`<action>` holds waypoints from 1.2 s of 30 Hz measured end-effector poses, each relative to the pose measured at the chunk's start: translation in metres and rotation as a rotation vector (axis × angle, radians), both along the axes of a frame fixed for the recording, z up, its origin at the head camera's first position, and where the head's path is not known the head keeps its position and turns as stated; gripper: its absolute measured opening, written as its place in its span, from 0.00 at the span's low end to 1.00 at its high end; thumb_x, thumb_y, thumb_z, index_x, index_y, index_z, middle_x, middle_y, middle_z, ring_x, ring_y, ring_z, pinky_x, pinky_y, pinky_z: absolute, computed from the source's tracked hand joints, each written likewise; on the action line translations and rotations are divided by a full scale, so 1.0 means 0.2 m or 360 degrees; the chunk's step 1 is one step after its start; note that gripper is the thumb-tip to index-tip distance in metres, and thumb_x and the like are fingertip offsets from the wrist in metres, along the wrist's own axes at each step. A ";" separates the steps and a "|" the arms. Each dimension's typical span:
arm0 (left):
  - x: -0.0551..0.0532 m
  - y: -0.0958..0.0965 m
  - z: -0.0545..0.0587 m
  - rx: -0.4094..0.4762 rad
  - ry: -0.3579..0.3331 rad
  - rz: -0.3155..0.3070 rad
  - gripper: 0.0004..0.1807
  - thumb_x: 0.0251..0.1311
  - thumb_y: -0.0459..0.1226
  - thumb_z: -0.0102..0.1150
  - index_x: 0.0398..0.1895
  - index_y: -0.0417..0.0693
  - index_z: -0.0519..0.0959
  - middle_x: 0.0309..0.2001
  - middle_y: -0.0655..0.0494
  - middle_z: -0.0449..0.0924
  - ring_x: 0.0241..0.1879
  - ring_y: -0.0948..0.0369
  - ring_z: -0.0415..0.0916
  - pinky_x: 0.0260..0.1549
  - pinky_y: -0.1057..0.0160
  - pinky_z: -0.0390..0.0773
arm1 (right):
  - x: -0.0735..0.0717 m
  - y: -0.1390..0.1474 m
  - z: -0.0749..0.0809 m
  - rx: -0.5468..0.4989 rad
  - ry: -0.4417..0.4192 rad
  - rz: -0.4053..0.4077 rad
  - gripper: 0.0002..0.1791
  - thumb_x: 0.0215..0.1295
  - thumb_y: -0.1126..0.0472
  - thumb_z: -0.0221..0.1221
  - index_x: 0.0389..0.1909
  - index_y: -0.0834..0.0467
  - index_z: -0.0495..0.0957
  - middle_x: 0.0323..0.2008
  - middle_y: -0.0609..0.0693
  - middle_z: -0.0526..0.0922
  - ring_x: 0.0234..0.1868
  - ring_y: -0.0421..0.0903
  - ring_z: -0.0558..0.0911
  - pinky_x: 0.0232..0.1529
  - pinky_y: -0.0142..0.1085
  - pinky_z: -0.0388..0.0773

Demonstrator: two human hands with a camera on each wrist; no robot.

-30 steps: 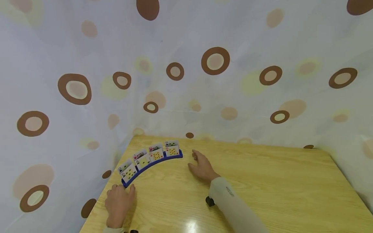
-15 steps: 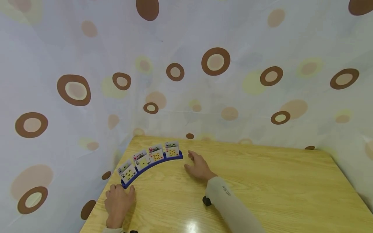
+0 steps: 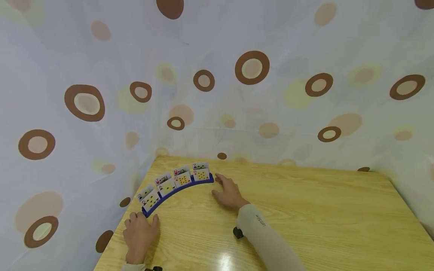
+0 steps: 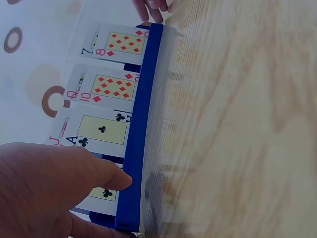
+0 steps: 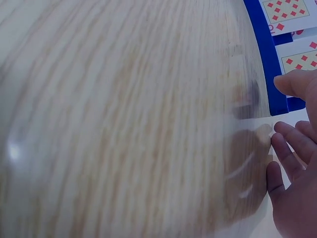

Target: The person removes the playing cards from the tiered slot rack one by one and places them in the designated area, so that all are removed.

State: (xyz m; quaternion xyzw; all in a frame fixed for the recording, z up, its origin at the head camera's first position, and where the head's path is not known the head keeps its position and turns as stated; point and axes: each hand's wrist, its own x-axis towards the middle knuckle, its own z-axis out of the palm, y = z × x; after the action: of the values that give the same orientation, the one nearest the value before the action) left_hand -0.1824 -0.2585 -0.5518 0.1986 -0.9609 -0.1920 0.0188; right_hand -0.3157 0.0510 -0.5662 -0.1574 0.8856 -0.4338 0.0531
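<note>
A curved blue card holder (image 3: 173, 192) stands on the table with two rows of playing cards upright in it. The ace of clubs (image 4: 102, 129), ten of diamonds (image 4: 114, 88) and eight of diamonds (image 4: 125, 44) face me in the front row. My left hand (image 3: 139, 233) is at the holder's near left end, fingers loosely bent; in the left wrist view its thumb overlaps the blue strip, and contact is unclear. Close beside the right end is my right hand (image 3: 228, 192), thumb and fingers apart with nothing between them.
The light wooden table (image 3: 305, 218) stretches to the right of the holder. A white cloth (image 3: 288, 113) with brown and beige spots hangs behind the table and along its sides.
My right hand has moved left, closer to the right end of the card holder. The left hand and the cards have stayed nearly where they were.
</note>
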 end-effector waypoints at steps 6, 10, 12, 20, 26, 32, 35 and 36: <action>0.00 0.02 0.00 -0.0014 0.0015 -0.0012 0.33 0.73 0.50 0.59 0.50 0.19 0.76 0.50 0.24 0.75 0.49 0.30 0.75 0.41 0.29 0.78 | 0.00 -0.01 0.00 0.0038 -0.0022 -0.0005 0.40 0.73 0.56 0.67 0.82 0.59 0.66 0.74 0.60 0.79 0.81 0.67 0.67 0.79 0.71 0.54; 0.01 0.02 -0.01 -0.0015 0.0040 -0.0016 0.33 0.74 0.49 0.58 0.52 0.18 0.75 0.53 0.22 0.74 0.51 0.28 0.74 0.44 0.28 0.77 | 0.01 -0.02 0.00 0.0062 -0.0032 0.0001 0.41 0.73 0.55 0.67 0.83 0.57 0.65 0.77 0.59 0.77 0.83 0.66 0.66 0.80 0.70 0.53; 0.01 0.02 -0.02 -0.0010 0.0062 -0.0018 0.33 0.74 0.49 0.57 0.55 0.18 0.75 0.55 0.21 0.73 0.54 0.27 0.73 0.47 0.27 0.77 | 0.01 -0.02 0.01 0.0063 -0.0043 0.0008 0.41 0.73 0.55 0.67 0.83 0.58 0.64 0.77 0.59 0.76 0.83 0.66 0.66 0.81 0.69 0.53; 0.02 -0.01 -0.04 -0.0025 0.0260 -0.0043 0.26 0.72 0.41 0.61 0.52 0.19 0.75 0.49 0.23 0.75 0.49 0.29 0.73 0.44 0.29 0.77 | 0.04 0.04 0.02 -0.0011 -0.0054 0.0065 0.35 0.72 0.60 0.67 0.76 0.64 0.68 0.69 0.63 0.79 0.68 0.60 0.79 0.74 0.58 0.72; 0.01 0.01 -0.03 -0.0009 0.0265 -0.0139 0.22 0.70 0.37 0.64 0.51 0.21 0.78 0.46 0.27 0.79 0.49 0.32 0.74 0.48 0.33 0.76 | 0.10 0.15 0.00 -0.0042 -0.0007 -0.0026 0.22 0.73 0.63 0.67 0.63 0.59 0.74 0.56 0.56 0.83 0.43 0.45 0.77 0.51 0.43 0.77; -0.02 0.04 -0.03 -0.0007 0.0316 -0.0254 0.13 0.68 0.36 0.68 0.38 0.31 0.81 0.36 0.37 0.80 0.39 0.41 0.74 0.37 0.41 0.76 | 0.16 0.29 -0.03 -0.0124 0.0028 -0.0046 0.14 0.72 0.64 0.70 0.54 0.58 0.78 0.45 0.53 0.85 0.33 0.39 0.78 0.40 0.33 0.77; -0.04 0.07 -0.03 -0.0015 0.0338 -0.0306 0.12 0.66 0.37 0.71 0.32 0.36 0.80 0.32 0.43 0.78 0.36 0.45 0.73 0.35 0.45 0.74 | 0.18 0.36 -0.03 -0.0152 0.0020 -0.0072 0.17 0.72 0.63 0.71 0.56 0.57 0.79 0.43 0.51 0.85 0.36 0.39 0.80 0.43 0.34 0.80; -0.05 0.08 -0.03 -0.0024 0.0346 -0.0322 0.12 0.66 0.37 0.72 0.32 0.37 0.80 0.32 0.44 0.78 0.36 0.46 0.73 0.35 0.46 0.74 | 0.18 0.38 -0.03 -0.0153 0.0025 -0.0085 0.17 0.72 0.63 0.71 0.57 0.58 0.79 0.43 0.51 0.86 0.37 0.39 0.81 0.44 0.35 0.81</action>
State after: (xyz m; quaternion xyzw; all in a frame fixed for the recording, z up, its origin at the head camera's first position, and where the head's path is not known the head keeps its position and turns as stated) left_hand -0.1914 -0.2423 -0.5576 0.0786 -0.9697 -0.2061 0.1047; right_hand -0.2789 0.1272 -0.5720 -0.1396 0.8680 -0.4757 0.0270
